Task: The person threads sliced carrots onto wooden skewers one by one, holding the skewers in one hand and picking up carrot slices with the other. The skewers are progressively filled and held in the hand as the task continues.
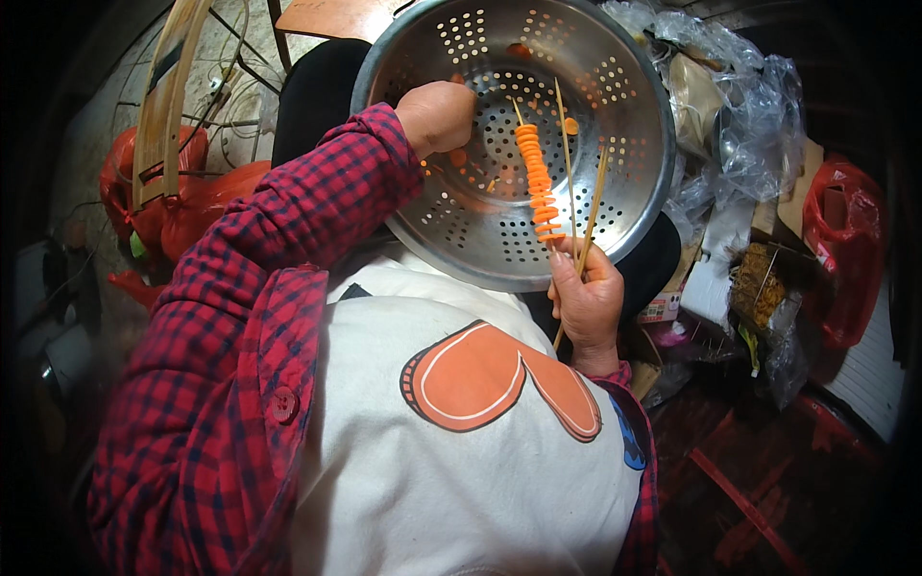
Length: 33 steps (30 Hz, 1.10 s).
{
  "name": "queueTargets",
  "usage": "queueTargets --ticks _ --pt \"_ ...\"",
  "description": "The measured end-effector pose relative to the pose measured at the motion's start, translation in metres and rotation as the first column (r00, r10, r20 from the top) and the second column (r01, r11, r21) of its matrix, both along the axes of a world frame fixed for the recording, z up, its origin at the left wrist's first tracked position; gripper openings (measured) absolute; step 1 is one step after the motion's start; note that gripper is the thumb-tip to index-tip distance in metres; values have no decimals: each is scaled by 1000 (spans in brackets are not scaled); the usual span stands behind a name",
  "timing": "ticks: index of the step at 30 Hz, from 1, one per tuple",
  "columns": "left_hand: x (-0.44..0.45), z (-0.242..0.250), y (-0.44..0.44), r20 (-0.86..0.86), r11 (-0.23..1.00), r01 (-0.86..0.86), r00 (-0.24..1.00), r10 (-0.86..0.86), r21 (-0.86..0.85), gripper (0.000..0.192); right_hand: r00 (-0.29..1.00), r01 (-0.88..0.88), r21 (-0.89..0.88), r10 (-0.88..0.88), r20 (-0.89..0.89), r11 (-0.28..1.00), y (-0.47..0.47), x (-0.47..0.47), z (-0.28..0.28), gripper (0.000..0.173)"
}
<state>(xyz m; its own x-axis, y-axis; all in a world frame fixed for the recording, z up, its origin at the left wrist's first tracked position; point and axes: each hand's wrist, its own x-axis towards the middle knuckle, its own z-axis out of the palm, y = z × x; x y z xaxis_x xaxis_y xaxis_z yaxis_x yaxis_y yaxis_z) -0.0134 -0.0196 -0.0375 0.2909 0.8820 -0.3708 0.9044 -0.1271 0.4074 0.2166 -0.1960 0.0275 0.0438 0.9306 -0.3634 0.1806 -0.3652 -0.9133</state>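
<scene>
A stainless steel colander (641, 189) sits across my lap, with a few orange carrot slices (570, 127) inside. Over it, my right hand (587, 288) grips several thin bamboo skewers (566, 158). One of them carries a long stack of carrot slices (534, 173), packed close at the top and looser near my thumb; its bare tip pokes out above. My left hand (438, 117) is curled over the colander's left side, back of the hand up. Its fingertips are hidden, so whether it holds a slice does not show.
Red plastic bags (189, 205) lie on the floor at left by a bent wooden strip (164, 108) and cables. Crumpled clear plastic (756, 122), cardboard and another red bag (843, 245) crowd the right. A brown board (335, 18) is beyond the colander.
</scene>
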Motion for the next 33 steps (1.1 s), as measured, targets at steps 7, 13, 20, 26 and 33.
queueTargets --ticks 7,13,20,26,33 --pt "1 -8 -1 -43 995 77 996 -74 65 19 1000 1 -13 -1 4 1000 -1 1 1 17" --pt "-4 7 0 256 986 -167 952 166 -19 18 1000 -30 -2 30 9 1000 0 1 3 17" --pt "-1 6 5 712 765 -236 280 644 -599 19 998 -57 -11 57 2 998 0 3 4 17" --pt "1 10 2 717 733 -201 157 679 -649 20 997 -71 -11 71 -9 997 -1 6 3 17" --pt "3 -3 6 719 718 -244 102 688 -652 21 998 -62 -1 62 -14 998 -1 4 4 17"
